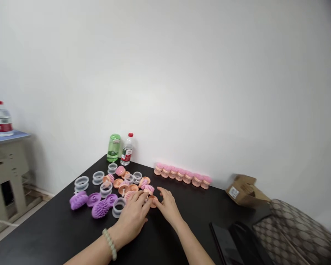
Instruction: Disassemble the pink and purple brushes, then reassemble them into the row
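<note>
My left hand point(134, 215), with a pale bead bracelet point(109, 244) at the wrist, reaches over the near right edge of a pile of brush parts. Its fingers curl down beside an orange disc point(153, 202); what they grip is hidden. My right hand point(168, 208) comes in from the right with thumb and fingers apart, the thumb tip at that disc's edge. Just beyond the fingers lies a pink bristle head point(149, 189). To the left are clear plastic rings point(119, 208), more orange discs point(118, 183) and purple bristle heads point(100, 209).
Assembled pink-and-orange brushes point(179, 174) stand in a row along the wall. A green bottle point(113, 148) and a water bottle point(127, 150) are at the back corner. On the right lie an opened cardboard box point(245, 193), a dark flat object point(226, 244) and a patterned cloth point(295, 235).
</note>
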{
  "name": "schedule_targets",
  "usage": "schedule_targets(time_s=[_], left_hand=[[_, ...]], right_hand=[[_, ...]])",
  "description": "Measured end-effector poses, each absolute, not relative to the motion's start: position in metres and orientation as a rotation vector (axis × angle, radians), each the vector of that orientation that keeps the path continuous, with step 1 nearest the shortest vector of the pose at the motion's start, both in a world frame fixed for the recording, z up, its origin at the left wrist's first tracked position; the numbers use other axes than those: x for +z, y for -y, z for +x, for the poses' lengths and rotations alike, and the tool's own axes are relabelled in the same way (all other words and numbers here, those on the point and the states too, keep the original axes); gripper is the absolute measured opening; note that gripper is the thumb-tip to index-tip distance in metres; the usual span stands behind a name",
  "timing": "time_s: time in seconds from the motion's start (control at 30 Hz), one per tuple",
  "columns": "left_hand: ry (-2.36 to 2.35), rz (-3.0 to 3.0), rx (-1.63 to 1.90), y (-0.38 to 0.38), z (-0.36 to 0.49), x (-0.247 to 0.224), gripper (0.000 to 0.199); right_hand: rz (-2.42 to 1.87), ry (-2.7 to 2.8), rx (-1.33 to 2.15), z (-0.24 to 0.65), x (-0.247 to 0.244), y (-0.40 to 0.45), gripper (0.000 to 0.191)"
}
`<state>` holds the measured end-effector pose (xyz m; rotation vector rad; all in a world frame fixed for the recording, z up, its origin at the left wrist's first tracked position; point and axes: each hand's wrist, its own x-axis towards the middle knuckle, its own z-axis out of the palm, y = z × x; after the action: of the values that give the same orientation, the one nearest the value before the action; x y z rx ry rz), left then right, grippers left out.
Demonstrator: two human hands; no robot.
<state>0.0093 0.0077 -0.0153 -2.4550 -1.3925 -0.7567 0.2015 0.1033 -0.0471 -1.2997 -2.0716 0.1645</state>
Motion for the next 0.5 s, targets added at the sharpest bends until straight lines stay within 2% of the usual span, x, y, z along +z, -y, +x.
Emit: schedule_targets(time_s=[0.1,0.33,0.5], left_hand=[[1.229,-2.487,-0.840,0.001,0.019,-0.018,0.074],[0.914,-2.424,-0.933,-0.003,0.036,-0.036,0.064],[0.755,-2.201,-0.973,-0.013,0.031,-0.033,0.034]], right_hand=[[-1.408,1.962,0.044,0.236,-0.040,-0.121,0.035],[-1.777,1.645,-0.235,0.344,-0.017,-0.178,0.042],[-1.927,1.578,-0.312,0.389,-0.012,-0.211,0.038]])
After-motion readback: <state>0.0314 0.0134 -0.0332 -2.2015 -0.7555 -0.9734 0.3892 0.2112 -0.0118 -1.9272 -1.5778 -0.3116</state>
